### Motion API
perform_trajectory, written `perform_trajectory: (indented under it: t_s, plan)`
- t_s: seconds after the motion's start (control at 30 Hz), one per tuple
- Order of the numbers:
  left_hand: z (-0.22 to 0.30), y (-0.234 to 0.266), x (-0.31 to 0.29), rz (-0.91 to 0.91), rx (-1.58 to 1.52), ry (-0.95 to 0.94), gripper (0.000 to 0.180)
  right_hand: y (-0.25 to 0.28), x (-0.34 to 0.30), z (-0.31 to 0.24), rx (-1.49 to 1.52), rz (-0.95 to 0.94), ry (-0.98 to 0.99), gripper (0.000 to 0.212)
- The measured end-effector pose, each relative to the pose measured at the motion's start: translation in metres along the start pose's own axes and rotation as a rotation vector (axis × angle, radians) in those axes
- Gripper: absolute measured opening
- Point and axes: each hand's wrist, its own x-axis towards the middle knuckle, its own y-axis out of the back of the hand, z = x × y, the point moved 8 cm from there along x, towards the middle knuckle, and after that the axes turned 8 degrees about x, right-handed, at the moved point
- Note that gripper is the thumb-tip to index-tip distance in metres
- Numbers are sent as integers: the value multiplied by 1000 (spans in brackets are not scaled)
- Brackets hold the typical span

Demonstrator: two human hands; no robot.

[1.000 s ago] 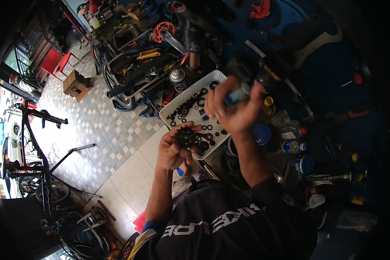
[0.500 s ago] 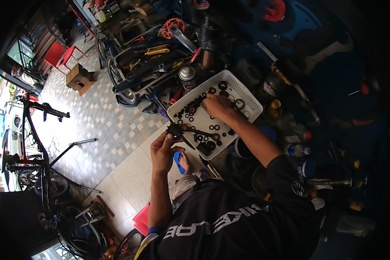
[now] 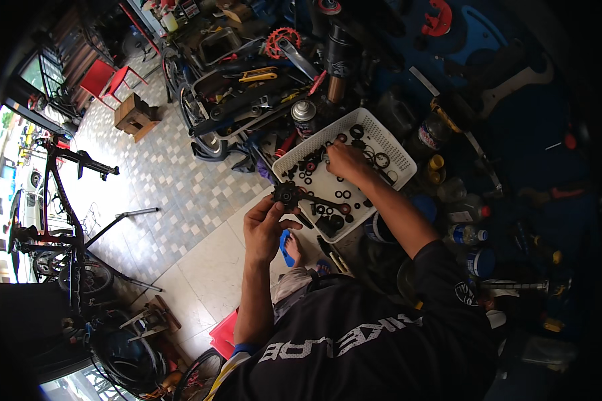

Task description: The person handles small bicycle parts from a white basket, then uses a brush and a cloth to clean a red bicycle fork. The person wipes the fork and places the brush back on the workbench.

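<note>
My left hand (image 3: 263, 230) holds up a black toothed pulley wheel (image 3: 286, 194) between thumb and fingers, just off the near left rim of a white perforated plastic basket (image 3: 403, 151). Inside the basket my right hand (image 3: 348, 162) reaches down among small parts, its fingers curled and their tips hidden; whatever they pinch does not show. Black rubber rings (image 3: 342, 194), small dark bushings and larger thin rings (image 3: 381, 160) lie scattered over the basket floor. A dark lever-like arm (image 3: 328, 202) rests near the basket's left side, partly behind the pulley wheel.
Beyond the basket stand a spray can (image 3: 304, 119) and a pile of bike parts with a red chainring (image 3: 283, 43). Bottles (image 3: 468, 234) and jars crowd the right side. A bike frame (image 3: 73, 227) stands at the left, with a wooden stool (image 3: 135, 116) on the tiled floor.
The view has shifted, so the scene sits slightly further right. My left hand has raised the pulley wheel a little, its face turned more toward me. My right hand stays in the basket.
</note>
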Motion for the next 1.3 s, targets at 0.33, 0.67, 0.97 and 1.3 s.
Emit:
perform_trajectory:
  t_s: [0.33, 0.67, 0.97, 1.3]
  plan:
    - [13, -6, -10, 3, 15, -25, 29, 3, -2, -7, -158, 87, 111, 17]
    - [20, -4, -11, 114, 155, -84, 26, 106, -102, -87, 888, 307, 462, 21]
    - [32, -22, -12, 106, 204, -106, 27, 113, -144, -120, 703, 447, 424, 15]
    - [33, -19, -17, 140, 246, -126, 22, 111, -139, -117, 872, 488, 449, 21]
